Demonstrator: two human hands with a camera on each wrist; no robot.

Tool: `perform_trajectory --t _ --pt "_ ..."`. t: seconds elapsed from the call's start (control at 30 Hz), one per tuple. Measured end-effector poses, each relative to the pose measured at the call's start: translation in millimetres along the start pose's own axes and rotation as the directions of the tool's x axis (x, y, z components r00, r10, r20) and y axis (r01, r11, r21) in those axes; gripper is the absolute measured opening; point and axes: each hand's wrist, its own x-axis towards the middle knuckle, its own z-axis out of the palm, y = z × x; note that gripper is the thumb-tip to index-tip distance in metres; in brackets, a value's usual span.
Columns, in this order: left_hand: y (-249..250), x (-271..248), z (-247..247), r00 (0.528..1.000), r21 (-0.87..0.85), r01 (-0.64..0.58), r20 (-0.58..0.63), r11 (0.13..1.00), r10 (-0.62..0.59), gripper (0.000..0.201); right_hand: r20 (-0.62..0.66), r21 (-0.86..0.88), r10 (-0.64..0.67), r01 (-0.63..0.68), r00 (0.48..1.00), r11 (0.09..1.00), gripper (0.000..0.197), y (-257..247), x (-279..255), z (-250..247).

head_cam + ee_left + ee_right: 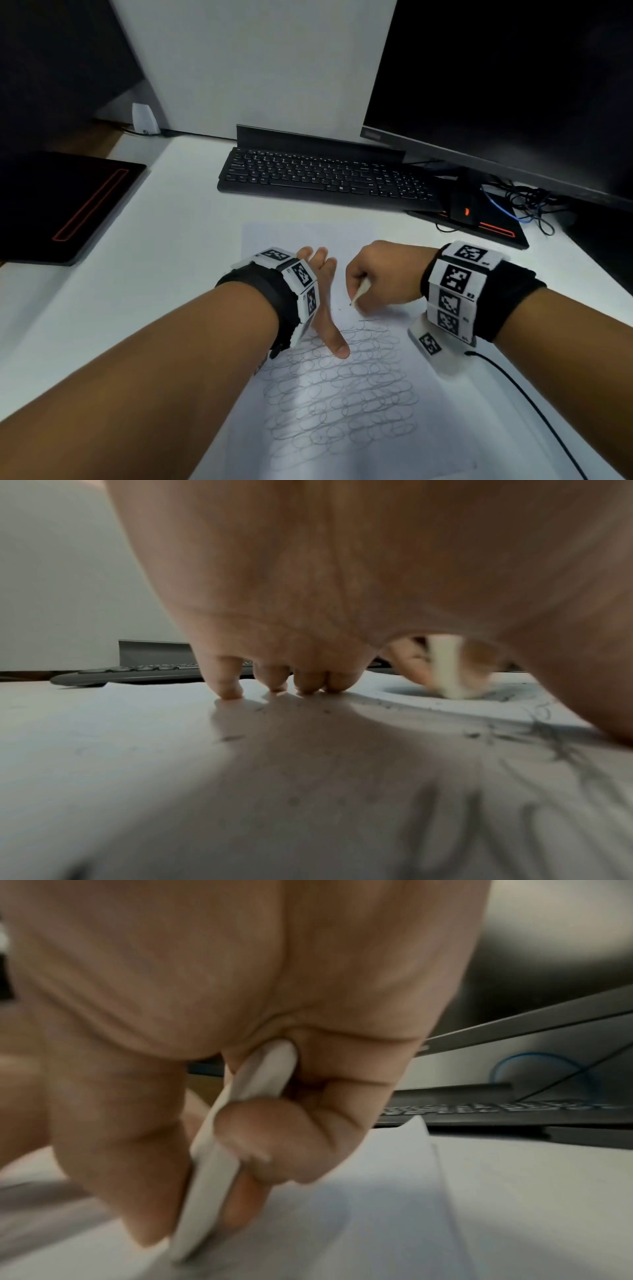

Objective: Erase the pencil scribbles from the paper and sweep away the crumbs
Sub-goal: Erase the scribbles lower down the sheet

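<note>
Clearly erasing is in hand: the right hand (378,274) pinches the eraser (219,1153), rubbing the paper (394,445) just beside the flat, spread left hand (322,298). Most scribbles (342,394) lie nearer the wrists; next, work toward them.

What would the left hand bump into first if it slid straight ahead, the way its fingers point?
Probably the keyboard. The left hand lies flat on the paper, fingers aimed roughly toward it; only bare paper and desk show between.

White desk (178,240) bears paper (359,428), keyboard (325,178), monitor (513,85).
</note>
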Motion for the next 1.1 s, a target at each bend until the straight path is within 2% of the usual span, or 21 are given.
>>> perform_trajectory --t 0.1,0.23,0.3,0.4,0.5,0.57,0.7,0.87,1.1 --pt "-1.1 0.8 0.9 1.0 0.006 -0.008 -0.01 1.0 0.008 0.132 0.101 -0.006 -0.044 0.045 0.994 0.999 0.006 -2.9 -5.9 5.1" --pt "-1.1 0.0 3.8 1.0 -0.033 -0.012 -0.02 0.999 0.011 0.13 -0.078 0.031 0.075 -0.072 0.994 0.997 0.008 13.9 -1.6 -5.3" --pt "-0.4 -2.8 1.2 1.0 -0.017 -0.021 -0.021 1.0 0.021 0.127 -0.048 0.024 0.029 -0.028 0.998 0.999 0.008 10.2 -3.6 -0.2" --pt "-0.7 -3.3 0.4 1.0 -0.002 -0.025 -0.018 1.0 0.025 0.128 0.088 0.002 -0.035 0.035 0.996 0.999 0.01 2.3 -8.4 4.9" --pt "-0.9 -1.8 2.0 1.0 -0.005 -0.018 -0.009 1.0 0.018 0.131 -0.001 0.019 0.048 -0.048 0.999 0.999 0.008 12.0 -3.9 -5.2" --pt "-0.6 -2.4 1.6 1.0 -0.008 -0.014 -0.006 1.0 0.014 0.13 -0.047 0.019 0.06 -0.059 0.997 0.998 0.007 12.2 -3.3 -4.7" --pt "-1.4 -2.1 1.3 0.999 0.001 -0.021 -0.03 1.0 0.021 0.129 0.096 -0.009 -0.026 0.027 0.995 1.0 0.009 0.3 -13.1 6.2" --pt "-0.8 -2.4 3.0 0.999 0.003 -0.027 -0.046 1.0 0.027 0.125 -0.037 0.03 0.098 -0.097 0.994 0.995 0.006 16.5 -5.3 -5.7" --pt "5.3 6.8 1.5 0.998 0.039 -0.014 -0.06 0.999 0.016 0.133 0.003 0.013 0.113 -0.113 0.994 0.994 0.007 15.1 0.5 -6.0"
